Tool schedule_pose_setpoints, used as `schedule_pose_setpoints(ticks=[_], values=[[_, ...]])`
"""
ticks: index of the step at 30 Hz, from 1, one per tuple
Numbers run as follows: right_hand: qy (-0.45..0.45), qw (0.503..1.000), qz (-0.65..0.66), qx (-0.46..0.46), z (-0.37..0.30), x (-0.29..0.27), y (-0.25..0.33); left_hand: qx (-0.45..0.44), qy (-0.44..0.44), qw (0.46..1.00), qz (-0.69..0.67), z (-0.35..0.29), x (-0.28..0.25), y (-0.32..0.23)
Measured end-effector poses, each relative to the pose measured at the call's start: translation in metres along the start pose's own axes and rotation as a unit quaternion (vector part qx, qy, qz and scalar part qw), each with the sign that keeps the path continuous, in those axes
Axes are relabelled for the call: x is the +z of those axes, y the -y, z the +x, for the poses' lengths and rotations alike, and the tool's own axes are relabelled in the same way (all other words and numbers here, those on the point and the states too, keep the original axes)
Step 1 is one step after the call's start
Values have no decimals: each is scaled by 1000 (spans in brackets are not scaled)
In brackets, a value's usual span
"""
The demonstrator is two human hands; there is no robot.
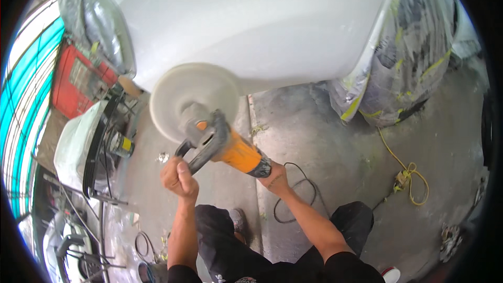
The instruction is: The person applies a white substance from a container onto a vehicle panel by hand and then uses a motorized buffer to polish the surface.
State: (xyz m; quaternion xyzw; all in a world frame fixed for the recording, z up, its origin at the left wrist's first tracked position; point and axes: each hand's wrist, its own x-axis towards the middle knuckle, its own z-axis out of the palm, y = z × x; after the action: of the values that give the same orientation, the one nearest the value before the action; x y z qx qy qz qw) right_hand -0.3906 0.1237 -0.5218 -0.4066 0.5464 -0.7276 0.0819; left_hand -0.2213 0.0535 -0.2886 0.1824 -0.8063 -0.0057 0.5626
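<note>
An orange and black polisher with a wide round whitish pad is held between my two hands. My left hand is closed round its black side handle. Behind the orange body, my right hand grips the rear end, its fingers mostly hidden beneath the tool. The pad looks smeared, as if spinning. It overlaps the lower edge of a glossy white vehicle panel; whether the two touch I cannot tell.
Plastic sheeting with yellow-green tape covers a wheel area at right. A black cord and a yellow cable lie on the concrete floor. At left are a plastic-covered part on a stand, a can and a red cabinet-like object.
</note>
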Motion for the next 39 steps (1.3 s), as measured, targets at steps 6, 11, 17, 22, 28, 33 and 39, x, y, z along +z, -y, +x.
schedule_pose_setpoints(ticks=[6,11,17,22,28,33,39], values=[[-43,996,-69,22,4,-54,-21,109,26,990,-85,12,73,-36],[-90,988,-36,124,-2,-98,-33,261,102,955,-100,49,157,-116],[-176,956,76,224,-2,-88,-52,329,121,922,-166,88,195,-162],[-93,974,42,201,-3,-83,-18,291,89,943,-137,68,154,-115],[-29,995,49,80,14,-78,14,221,47,970,-84,59,116,-103],[-152,974,153,69,40,-99,28,364,63,923,-109,115,175,-156],[-156,948,213,179,57,-118,49,386,61,913,-120,141,210,-220]])
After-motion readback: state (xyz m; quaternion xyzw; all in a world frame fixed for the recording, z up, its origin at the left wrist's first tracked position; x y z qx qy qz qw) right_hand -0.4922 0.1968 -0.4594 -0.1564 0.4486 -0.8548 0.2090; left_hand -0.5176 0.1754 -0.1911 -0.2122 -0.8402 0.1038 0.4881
